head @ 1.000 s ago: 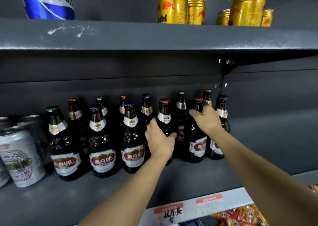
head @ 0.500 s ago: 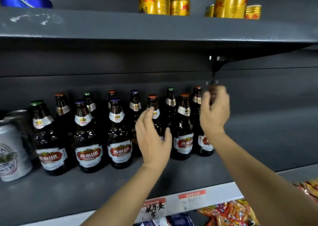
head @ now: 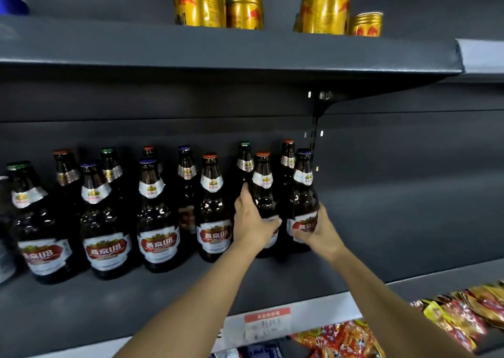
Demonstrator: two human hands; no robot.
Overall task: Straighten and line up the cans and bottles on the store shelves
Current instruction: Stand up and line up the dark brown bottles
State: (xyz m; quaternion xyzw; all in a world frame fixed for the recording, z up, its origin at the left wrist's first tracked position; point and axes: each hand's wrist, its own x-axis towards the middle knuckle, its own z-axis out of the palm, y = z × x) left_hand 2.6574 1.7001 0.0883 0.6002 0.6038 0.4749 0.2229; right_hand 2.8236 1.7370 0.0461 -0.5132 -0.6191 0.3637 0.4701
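Observation:
Dark brown beer bottles with red and white labels stand in two rows on the middle shelf [head: 163,303]. My left hand [head: 252,221] grips the body of an orange-capped front bottle [head: 263,183]. Right beside it, my right hand [head: 317,229] wraps around the label of the purple-capped bottle [head: 304,191] at the row's right end. Both bottles stand upright, close together. Other front bottles [head: 156,221] stretch to the left. Gold cans [head: 199,0] sit on the upper shelf [head: 218,49].
The shelf right of the bottles is bare up to the dark back wall [head: 409,194]. A silver can [head: 4,235] shows at the left edge. A price tag [head: 267,322] hangs on the shelf front, with snack packets [head: 450,316] below.
Both hands dropped from near the bottle necks, where they were open, and now grip the bodies of the two rightmost front bottles. The camera view shifted closer and to the right.

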